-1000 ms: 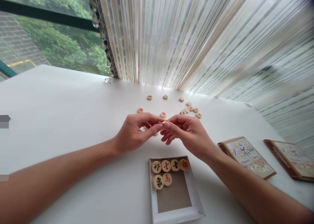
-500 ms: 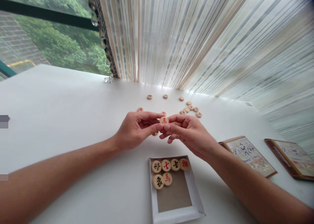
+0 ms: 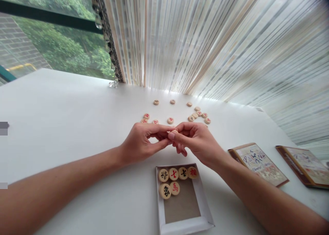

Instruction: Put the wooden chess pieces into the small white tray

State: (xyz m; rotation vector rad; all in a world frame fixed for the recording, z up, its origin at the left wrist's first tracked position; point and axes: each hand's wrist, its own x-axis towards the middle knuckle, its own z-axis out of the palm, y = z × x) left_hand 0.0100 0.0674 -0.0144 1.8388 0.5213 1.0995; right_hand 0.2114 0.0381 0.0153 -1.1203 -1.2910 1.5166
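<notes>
Between my two hands, above the white table, is a round wooden Chinese chess piece (image 3: 174, 131), mostly hidden by the fingers. My left hand (image 3: 144, 140) pinches it from the left with fingertips and thumb. From the other side my right hand (image 3: 196, 139) grips it, the thumb lying over its face. Below the hands sits an open white box (image 3: 189, 225) with several pieces in two rows along its far end. One of them is a red horse piece (image 3: 175, 188), beside a black elephant piece (image 3: 165, 191); the near part shows bare brown bottom.
Several loose pieces lie beyond my hands, among them a red-marked piece (image 3: 170, 120) and a blank-faced piece (image 3: 197, 108). Two picture-covered box parts (image 3: 259, 163) (image 3: 305, 164) rest at the right. A strip curtain (image 3: 180, 39) hangs along the table's far edge, beside a window.
The held piece has been tilted, so its red horse character no longer shows. Both hands have dropped slightly toward the box, uncovering more loose pieces behind them.
</notes>
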